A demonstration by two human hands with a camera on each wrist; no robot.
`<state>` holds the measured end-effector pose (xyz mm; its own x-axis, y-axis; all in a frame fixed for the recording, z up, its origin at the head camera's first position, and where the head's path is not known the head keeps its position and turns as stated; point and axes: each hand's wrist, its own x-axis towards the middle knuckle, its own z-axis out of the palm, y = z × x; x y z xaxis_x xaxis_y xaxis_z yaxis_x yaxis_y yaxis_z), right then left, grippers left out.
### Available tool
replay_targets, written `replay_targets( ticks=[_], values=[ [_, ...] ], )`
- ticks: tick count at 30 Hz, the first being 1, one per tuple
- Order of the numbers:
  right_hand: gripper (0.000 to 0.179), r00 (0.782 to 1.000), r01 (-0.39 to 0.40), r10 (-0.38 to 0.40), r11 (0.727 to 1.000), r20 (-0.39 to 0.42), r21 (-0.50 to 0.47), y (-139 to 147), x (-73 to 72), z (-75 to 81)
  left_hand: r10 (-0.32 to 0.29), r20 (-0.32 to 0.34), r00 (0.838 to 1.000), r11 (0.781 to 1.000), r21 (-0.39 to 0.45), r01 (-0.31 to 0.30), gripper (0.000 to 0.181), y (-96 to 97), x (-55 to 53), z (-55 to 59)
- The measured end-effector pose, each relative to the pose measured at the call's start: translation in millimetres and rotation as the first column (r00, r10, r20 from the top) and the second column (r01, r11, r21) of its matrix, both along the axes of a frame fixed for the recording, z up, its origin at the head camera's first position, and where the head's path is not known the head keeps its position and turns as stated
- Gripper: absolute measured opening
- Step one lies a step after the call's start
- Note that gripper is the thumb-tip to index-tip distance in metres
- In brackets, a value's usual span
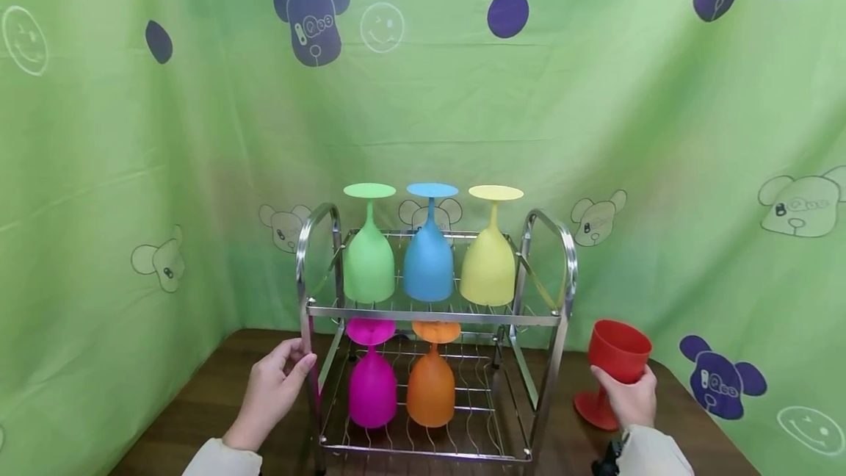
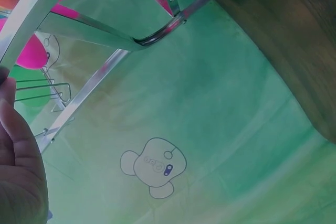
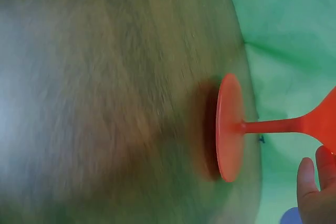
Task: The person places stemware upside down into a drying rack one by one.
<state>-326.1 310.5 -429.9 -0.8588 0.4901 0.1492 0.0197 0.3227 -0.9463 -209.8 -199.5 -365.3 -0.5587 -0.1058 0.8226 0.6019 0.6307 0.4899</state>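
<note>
My right hand (image 1: 633, 397) grips a red goblet (image 1: 618, 350) by the lower bowl, to the right of the metal rack. Its bowl faces up, tilted a little. In the right wrist view the round foot (image 3: 230, 128) is close to the tabletop; whether it touches cannot be told. My left hand (image 1: 274, 388) holds the rack's left front post (image 1: 308, 344) between thumb and fingers. On the upper shelf, green (image 1: 369, 263), blue (image 1: 428, 263) and yellow (image 1: 487, 267) goblets stand upside down. Magenta (image 1: 372, 391) and orange (image 1: 431, 391) goblets stand inverted on the lower shelf.
The two-tier metal rack (image 1: 436, 313) stands on a dark wooden table (image 1: 218, 373), with wire slots on both shelves. To the right of the two lower goblets, bare wires (image 1: 485, 402) show. A green patterned cloth (image 1: 423, 109) hangs behind and at both sides.
</note>
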Motion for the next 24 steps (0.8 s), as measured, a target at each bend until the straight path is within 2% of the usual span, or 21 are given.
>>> replay_targets(
  ticks=[3, 7, 14, 20, 24],
  values=[
    [0.084, 0.999, -0.031, 0.031, 0.999, -0.017, 0.032, 1, 4.5, 8.6, -0.008, 0.006, 1.000, 1.000, 0.027, 0.008, 0.013, -0.6, 0.3, -0.2],
    [0.076, 0.998, -0.061, 0.062, 0.996, -0.015, 0.064, 5, 10.8, 14.4, -0.022, 0.045, 0.999, 0.997, 0.072, 0.019, 0.011, -1.2, 1.2, -2.1],
    [0.078, 0.991, -0.129, 0.131, 0.986, -0.006, 0.102, 6, 27.2, 28.1, -0.035, 0.118, 0.992, 0.993, 0.119, 0.021, 0.012, -7.3, 3.0, -4.0],
    [0.068, 0.974, -0.165, 0.195, 0.959, -0.118, 0.230, 17, 50.1, 41.6, -0.057, 0.154, 0.986, 0.990, 0.135, 0.037, 0.012, -6.4, 0.6, -3.9],
    [0.052, 0.939, -0.221, 0.275, 0.943, -0.206, 0.247, 20, 71.5, 46.9, -0.086, 0.162, 0.983, 0.987, 0.146, 0.063, 0.010, -4.2, 1.0, -2.4]
  ],
)
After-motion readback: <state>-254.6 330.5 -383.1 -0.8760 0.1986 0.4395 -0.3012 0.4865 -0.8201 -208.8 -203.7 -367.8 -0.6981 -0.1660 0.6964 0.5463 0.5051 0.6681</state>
